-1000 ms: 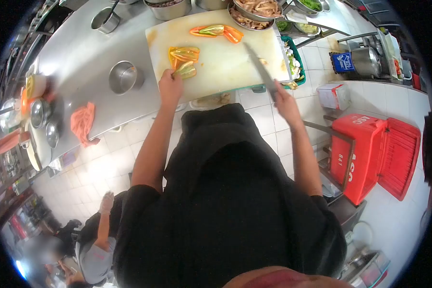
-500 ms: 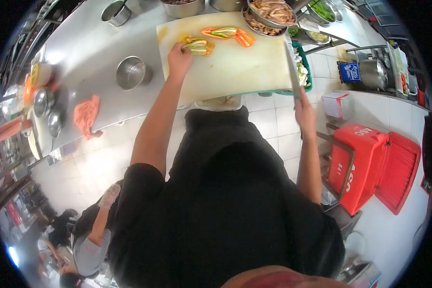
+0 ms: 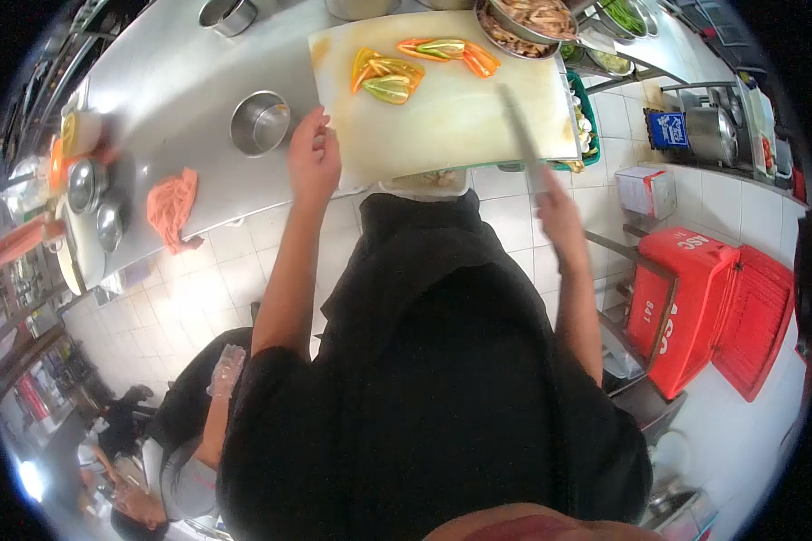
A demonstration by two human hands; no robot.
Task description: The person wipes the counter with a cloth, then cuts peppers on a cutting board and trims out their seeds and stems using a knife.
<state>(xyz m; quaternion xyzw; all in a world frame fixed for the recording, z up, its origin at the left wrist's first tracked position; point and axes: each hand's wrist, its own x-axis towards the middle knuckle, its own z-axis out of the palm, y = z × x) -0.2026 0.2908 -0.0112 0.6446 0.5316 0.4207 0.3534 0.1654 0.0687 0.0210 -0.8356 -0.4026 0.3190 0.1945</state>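
Observation:
My left hand (image 3: 315,160) is over the left edge of the cutting board (image 3: 442,126), its fingers a little bent and apart, holding nothing. A knife (image 3: 521,132) is gripped in my right hand (image 3: 558,209), its blade over the board's right part and pointing up and to the left. On the board's upper left lie several yellow-green pepper pieces (image 3: 385,74). To their right are orange and green pepper pieces (image 3: 448,51). Just left of my left hand stands an empty steel pot (image 3: 260,123).
Bowls of brown strips (image 3: 530,20) stand behind the board. A green basket (image 3: 584,117) is at its right. On the steel table (image 3: 135,144) lies a pink cloth (image 3: 172,209). A red bin (image 3: 686,298) stands right; a co-worker's gloved hand (image 3: 228,368) shows lower left.
My left hand has let go of the yellow-green pepper pieces and drawn back toward the board's left edge. The knife has swung out to the board's right edge and back over the board.

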